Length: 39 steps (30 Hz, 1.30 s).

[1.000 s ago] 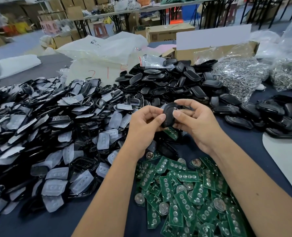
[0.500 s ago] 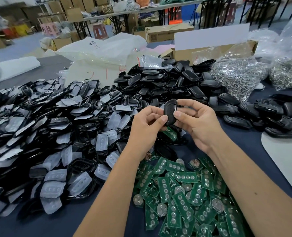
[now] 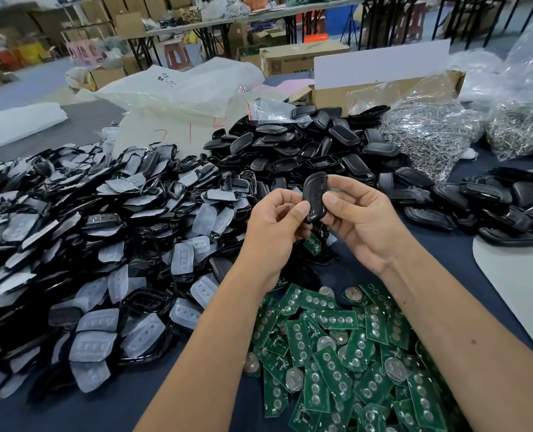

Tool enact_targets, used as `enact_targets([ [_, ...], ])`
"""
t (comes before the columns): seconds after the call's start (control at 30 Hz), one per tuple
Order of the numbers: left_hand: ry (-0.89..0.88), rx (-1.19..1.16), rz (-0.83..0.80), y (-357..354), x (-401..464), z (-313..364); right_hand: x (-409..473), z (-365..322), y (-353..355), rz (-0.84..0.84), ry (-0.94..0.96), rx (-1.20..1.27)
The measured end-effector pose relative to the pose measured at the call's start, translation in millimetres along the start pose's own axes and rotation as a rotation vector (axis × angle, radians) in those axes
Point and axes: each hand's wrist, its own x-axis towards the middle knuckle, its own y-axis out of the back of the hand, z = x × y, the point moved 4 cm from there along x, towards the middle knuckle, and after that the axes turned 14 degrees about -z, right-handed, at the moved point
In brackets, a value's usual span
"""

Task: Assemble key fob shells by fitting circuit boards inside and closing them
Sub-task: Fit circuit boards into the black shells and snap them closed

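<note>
Both hands have lifted a little since a second ago, and the glossy black oval key fob shell now stands more upright between them, its narrow end up, held above the dark blue counter. Fingers of the left hand are curled, the thumb pressing the shell's left edge; fingers of the right hand curl round its right edge, thumb on the face, so each hand is grasping the shell. Whether the two halves are fully closed cannot be told.

Just below the hands a heap of green rectangular circuit boards with round silver coin cells spreads toward the near edge of the counter, running under both forearms. To the left lies a wide pile of black shell frames with translucent grey rubber button pads, reaching the left edge of the view. Behind the hands a mound of black plastic shell halves rises, and a smaller spread of black shells lies to the right, near a pale rounded board at the right edge. Clear bags of silver metal rings sit beyond, in front of a brown cardboard box. Bare counter shows only in a narrow strip between the pad pile and the boards, and right of the right wrist
</note>
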Motion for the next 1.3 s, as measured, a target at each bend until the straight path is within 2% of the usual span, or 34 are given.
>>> enact_targets([
  [0.07, 0.012, 0.063, 0.054, 1, 1, -1, -1, 1, 1, 0.060, 0.012, -0.055],
  [0.2, -0.088, 0.504, 0.162, 1, -1, 7, -3, 0, -2, 0.144, 0.028, -0.280],
  [0.27, -0.148, 0.647, 0.183, -3, -3, 13, -3, 1, -5, 0.196, 0.046, -0.362],
  [0.33, -0.195, 0.762, 0.223, -5, -4, 15, -4, 1, -9, 0.254, 0.064, -0.366],
  [0.5, -0.351, 1.031, 0.260, -16, -9, 23, -3, 4, -17, 0.268, 0.046, -0.299],
  [0.6, -0.381, 0.984, 0.227, -17, -9, 23, -3, 4, -13, 0.276, 0.030, -0.186],
  [0.67, -0.337, 0.965, 0.218, -13, -9, 22, -3, 2, -7, 0.297, 0.035, -0.125],
  [0.8, 0.021, 1.217, 0.183, 0, -8, 4, -2, -4, 6, 0.317, 0.077, -0.103],
  [0.9, 0.160, 1.149, 0.130, 4, -5, -2, -3, -4, 12, 0.286, 0.062, -0.085],
  [1.13, 0.209, 0.748, 0.059, 8, -5, -5, -3, -1, 11, 0.225, 0.012, -0.092],
  [1.3, 0.107, 0.810, 0.107, 14, -4, 4, -3, -3, 5, 0.114, -0.028, -0.037],
])
